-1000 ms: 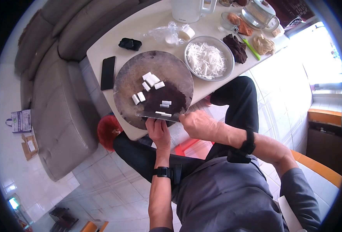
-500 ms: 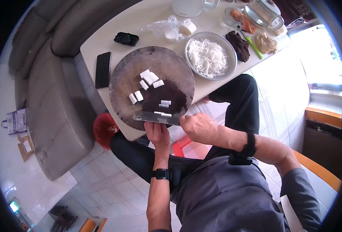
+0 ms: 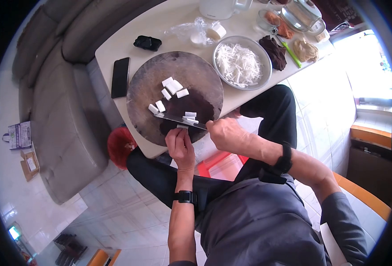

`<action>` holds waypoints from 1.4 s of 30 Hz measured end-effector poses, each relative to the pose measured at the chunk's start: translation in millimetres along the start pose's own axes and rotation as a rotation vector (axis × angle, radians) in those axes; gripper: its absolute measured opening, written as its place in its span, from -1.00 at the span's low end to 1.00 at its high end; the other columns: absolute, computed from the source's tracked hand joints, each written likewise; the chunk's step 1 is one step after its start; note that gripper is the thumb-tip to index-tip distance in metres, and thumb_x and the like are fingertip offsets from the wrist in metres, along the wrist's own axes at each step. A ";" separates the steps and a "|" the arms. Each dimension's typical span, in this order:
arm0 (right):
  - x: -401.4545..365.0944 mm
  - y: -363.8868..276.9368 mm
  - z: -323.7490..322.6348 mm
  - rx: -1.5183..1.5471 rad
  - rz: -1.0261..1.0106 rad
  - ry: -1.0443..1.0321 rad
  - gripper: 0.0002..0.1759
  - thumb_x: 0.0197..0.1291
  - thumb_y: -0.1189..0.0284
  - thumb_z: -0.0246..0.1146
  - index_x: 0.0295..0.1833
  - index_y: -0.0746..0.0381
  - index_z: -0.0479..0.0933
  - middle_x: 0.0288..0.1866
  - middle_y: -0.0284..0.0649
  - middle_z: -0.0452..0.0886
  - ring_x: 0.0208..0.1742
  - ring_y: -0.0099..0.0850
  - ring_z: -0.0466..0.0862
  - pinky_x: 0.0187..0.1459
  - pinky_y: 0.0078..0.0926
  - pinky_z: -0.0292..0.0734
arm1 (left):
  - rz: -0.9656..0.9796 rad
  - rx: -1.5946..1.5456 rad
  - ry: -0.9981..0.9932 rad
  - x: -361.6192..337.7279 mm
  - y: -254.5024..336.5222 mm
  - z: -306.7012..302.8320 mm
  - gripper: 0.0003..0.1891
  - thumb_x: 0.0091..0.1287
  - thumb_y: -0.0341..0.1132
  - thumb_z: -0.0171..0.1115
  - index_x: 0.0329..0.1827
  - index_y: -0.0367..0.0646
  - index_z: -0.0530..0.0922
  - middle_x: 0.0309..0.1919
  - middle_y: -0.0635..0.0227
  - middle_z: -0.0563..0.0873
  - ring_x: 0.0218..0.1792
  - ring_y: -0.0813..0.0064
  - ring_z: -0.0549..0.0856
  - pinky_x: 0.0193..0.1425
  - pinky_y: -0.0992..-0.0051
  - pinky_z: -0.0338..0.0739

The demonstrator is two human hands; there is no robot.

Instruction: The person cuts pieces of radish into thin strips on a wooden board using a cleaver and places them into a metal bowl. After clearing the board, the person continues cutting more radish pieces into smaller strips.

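My right hand (image 3: 226, 134) is closed round the handle of a cleaver (image 3: 178, 119), its blade pointing left across the lower part of the round chopping board (image 3: 143, 80). Just below the blade, my left hand (image 3: 179, 144) pinches a small white radish piece (image 3: 182, 127) against the board. Thin cut slices (image 3: 190, 114) lie on the wet dark patch beyond the blade. Several white radish chunks (image 3: 174, 86) are scattered farther up the board, one close to the blade's tip.
A metal bowl of white shreds (image 3: 238, 64) stands right of the board. A phone (image 3: 120, 77) and a black object (image 3: 147, 43) lie to the left. Behind are a plastic bag (image 3: 191, 31), a green-handled tool (image 3: 292, 55) and a glass pot (image 3: 300, 17). A red bowl (image 3: 118, 148) sits below the table edge.
The cleaver has moved up the board and turned, its handle end now lower than its tip. My left hand has shifted up too, and the radish piece at its fingertips has come into view.
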State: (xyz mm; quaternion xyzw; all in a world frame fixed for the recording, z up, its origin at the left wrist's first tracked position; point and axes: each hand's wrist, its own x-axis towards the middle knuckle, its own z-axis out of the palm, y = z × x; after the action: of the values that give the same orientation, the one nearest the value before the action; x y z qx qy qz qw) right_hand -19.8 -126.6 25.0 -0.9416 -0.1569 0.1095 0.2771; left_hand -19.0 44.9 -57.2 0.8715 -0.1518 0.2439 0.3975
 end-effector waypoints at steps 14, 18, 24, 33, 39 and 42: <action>-15.9 -10.3 -2.4 -0.102 -0.069 -0.105 -0.84 -0.09 0.57 0.13 -0.32 0.38 0.40 -0.49 0.01 0.57 -0.50 -0.07 0.63 -0.46 -0.21 0.52 | -0.040 0.002 -0.049 -7.0 -8.3 0.5 -0.77 0.08 -0.63 0.19 -0.17 -0.28 0.59 -0.19 0.11 0.60 -0.15 0.04 0.56 -0.04 0.20 0.48; -17.7 -11.8 1.9 -0.097 -0.077 -0.062 -0.82 -0.10 0.57 0.13 -0.31 0.40 0.40 -0.51 0.00 0.57 -0.50 -0.09 0.64 -0.47 -0.24 0.53 | -0.011 0.046 -0.061 -6.6 -8.6 -1.5 -0.74 0.08 -0.62 0.20 -0.14 -0.28 0.59 -0.18 0.10 0.60 -0.13 0.03 0.56 -0.02 0.21 0.49; -4.2 -15.2 -0.5 -0.056 -0.095 -0.084 -0.82 -0.12 0.59 0.13 -0.32 0.42 0.40 -0.51 0.03 0.58 -0.50 -0.07 0.65 -0.46 -0.24 0.55 | -0.062 0.005 -0.052 -7.3 -7.7 0.6 -0.77 0.09 -0.58 0.21 -0.15 -0.28 0.59 -0.15 0.12 0.59 -0.10 0.05 0.57 0.01 0.20 0.48; 6.2 -8.1 7.1 0.006 -0.021 -0.055 -0.87 -0.12 0.59 0.16 -0.37 0.40 0.47 -0.50 0.05 0.60 -0.40 -0.05 0.67 -0.34 -0.15 0.57 | 0.003 0.025 -0.038 -3.4 -6.4 -2.3 -0.85 0.10 -0.59 0.23 -0.24 -0.30 0.57 -0.20 0.16 0.60 -0.16 0.12 0.57 -0.08 0.27 0.49; -6.4 -7.3 -7.8 0.004 -0.041 0.006 -0.86 -0.10 0.59 0.13 -0.35 0.38 0.41 -0.59 0.06 0.54 -0.52 0.03 0.60 -0.46 -0.11 0.50 | 0.002 -0.006 -0.014 -1.9 -4.5 0.8 -0.87 0.09 -0.61 0.22 -0.29 -0.30 0.56 -0.22 0.16 0.59 -0.18 0.13 0.57 -0.11 0.26 0.48; -12.3 -17.6 -10.5 -0.013 -0.025 -0.068 -0.85 -0.15 0.60 0.16 -0.37 0.41 0.45 -0.50 0.07 0.60 -0.40 -0.01 0.66 -0.35 -0.15 0.56 | 0.020 0.031 -0.009 -4.7 -8.5 0.9 -0.87 0.09 -0.62 0.21 -0.29 -0.30 0.55 -0.22 0.15 0.58 -0.18 0.11 0.57 -0.12 0.25 0.48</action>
State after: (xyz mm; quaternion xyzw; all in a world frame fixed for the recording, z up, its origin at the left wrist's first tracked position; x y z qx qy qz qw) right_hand -32.2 -122.1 44.8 -0.9371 -0.1788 0.1371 0.2667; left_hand -18.6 49.9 -65.5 0.8772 -0.1586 0.2461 0.3805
